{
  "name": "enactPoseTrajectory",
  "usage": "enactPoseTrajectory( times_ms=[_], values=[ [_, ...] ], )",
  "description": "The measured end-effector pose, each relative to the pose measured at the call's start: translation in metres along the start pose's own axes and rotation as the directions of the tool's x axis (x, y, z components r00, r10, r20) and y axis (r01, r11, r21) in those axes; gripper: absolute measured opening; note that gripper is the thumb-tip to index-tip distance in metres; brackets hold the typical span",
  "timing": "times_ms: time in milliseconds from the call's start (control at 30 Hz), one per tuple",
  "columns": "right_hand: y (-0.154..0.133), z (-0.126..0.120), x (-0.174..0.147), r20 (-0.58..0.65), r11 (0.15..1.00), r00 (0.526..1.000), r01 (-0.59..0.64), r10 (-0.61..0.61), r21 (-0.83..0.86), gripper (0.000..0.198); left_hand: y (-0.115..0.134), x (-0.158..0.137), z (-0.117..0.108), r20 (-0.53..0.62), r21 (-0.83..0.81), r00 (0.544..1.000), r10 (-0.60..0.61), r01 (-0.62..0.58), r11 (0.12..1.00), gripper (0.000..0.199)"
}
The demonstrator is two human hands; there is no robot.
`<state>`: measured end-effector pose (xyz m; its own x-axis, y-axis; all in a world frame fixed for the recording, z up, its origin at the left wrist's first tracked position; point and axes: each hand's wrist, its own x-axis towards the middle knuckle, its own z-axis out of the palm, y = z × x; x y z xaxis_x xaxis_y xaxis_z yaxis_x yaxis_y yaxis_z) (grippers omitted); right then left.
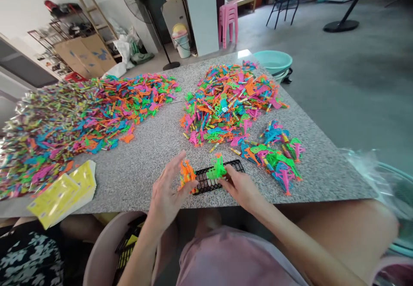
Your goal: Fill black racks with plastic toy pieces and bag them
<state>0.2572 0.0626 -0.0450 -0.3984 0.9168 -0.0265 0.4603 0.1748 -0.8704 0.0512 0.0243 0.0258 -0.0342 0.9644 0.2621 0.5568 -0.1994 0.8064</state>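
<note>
A small black lattice basket [237, 165] lies near the front edge of the speckled table. At its left end are orange plastic toys [188, 175]. My left hand [167, 189] curves around them with fingers stretched out and apart, the thumb close against the orange pieces. Over the basket's middle, a bright green plastic toy [217, 169] is pinched between the thumb and fingers of my right hand [240, 187]. Its exact kind is hard to make out. Whitish pieces [211, 182] show in the basket beneath it.
Mixed colourful plastic toys form a heap [226, 101], a smaller pile [274, 155] to the right and a long mound [97, 114] at left. Yellow printed packets [67, 189] overhang the front edge. Below stands a pink tub [106, 243]; beside it shows another person's patterned clothing [30, 253].
</note>
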Motion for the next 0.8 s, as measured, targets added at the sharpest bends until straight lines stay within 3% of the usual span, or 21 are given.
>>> enactPoseTrajectory(
  times_ms=[100, 233, 433, 600, 667, 800],
  values=[
    [-0.001, 0.022, 0.016, 0.078, 0.985, 0.988, -0.139, 0.132, 0.103, 0.014, -0.028, -0.007, -0.020, 0.227, 0.261, 0.955, 0.191, -0.248, 0.933, 0.035],
    [-0.001, 0.053, 0.026, 0.136, 0.990, 0.985, -0.121, 0.111, 0.067, 0.005, -0.051, -0.016, -0.013, 0.324, 0.307, 0.911, 0.254, -0.356, 0.883, 0.028],
    [-0.001, 0.075, 0.028, 0.100, 0.980, 0.993, 0.079, -0.061, -0.184, 0.015, -0.055, -0.021, -0.002, 0.318, 0.384, 0.906, 0.281, -0.394, 0.835, 0.051],
    [-0.014, 0.073, 0.038, 0.259, 0.937, 0.966, 0.070, 0.022, -0.341, 0.012, -0.062, -0.021, 0.001, 0.282, 0.371, 0.905, 0.320, -0.410, 0.833, 0.070],
    [-0.021, 0.078, 0.040, 0.305, 0.928, 0.952, 0.094, 0.022, -0.360, 0.015, -0.066, -0.018, 0.002, 0.258, 0.372, 0.897, 0.360, -0.436, 0.820, 0.061],
    [-0.022, 0.082, 0.035, 0.295, 0.933, 0.956, 0.109, -0.003, -0.344, 0.014, -0.079, -0.010, 0.006, 0.150, 0.286, 0.888, 0.435, -0.461, 0.840, 0.015]
  ],
)
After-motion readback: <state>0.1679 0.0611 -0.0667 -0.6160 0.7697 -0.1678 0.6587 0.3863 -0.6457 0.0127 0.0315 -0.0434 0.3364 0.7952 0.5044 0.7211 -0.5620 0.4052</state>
